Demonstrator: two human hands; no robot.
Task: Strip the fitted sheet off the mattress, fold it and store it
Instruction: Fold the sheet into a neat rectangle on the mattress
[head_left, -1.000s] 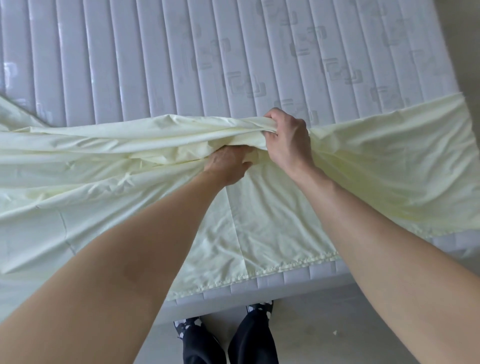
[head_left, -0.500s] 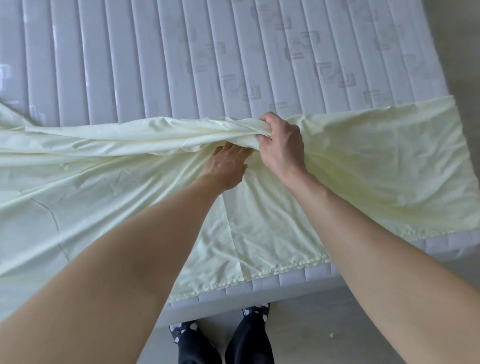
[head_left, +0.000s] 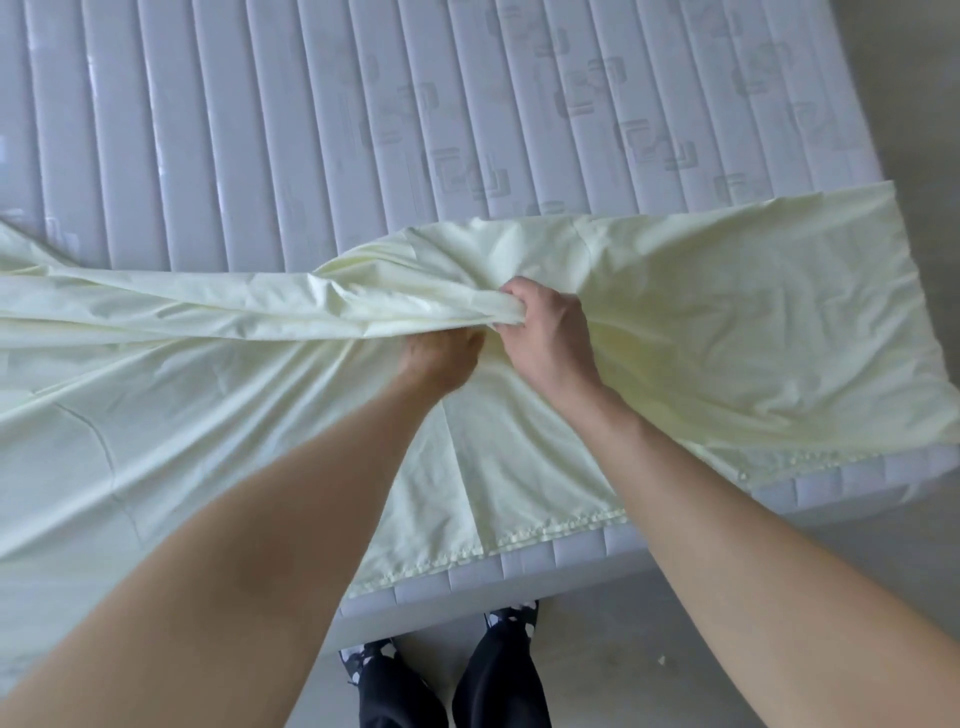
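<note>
Both hands are sitting nearer the person than a second ago, and the gathered ridge of the fitted sheet (head_left: 727, 322) is now bulging up and away on its far side, baring more cloth to the right. Nearest the viewer, two dark-trousered legs (head_left: 452, 680) are standing on the grey floor (head_left: 701, 639) against the near edge of the mattress (head_left: 363, 130). Two bare forearms are reaching forward over that edge. At mid-field the pale yellow sheet is lying loose and wrinkled across the near part of the mattress, its elasticated hem (head_left: 519, 540) running along the near edge. The left hand (head_left: 441, 358) is lying under the raised fold with its fingers hidden in the cloth, so whether its grip is closed cannot be told. The right hand (head_left: 545, 332), just beside it, is clamping its grip on a bunched fold of the sheet, fingers curled round the cloth. Beyond the hands, the far part of the mattress is lying bare, showing white quilted channels and a faint grey printed pattern.
</note>
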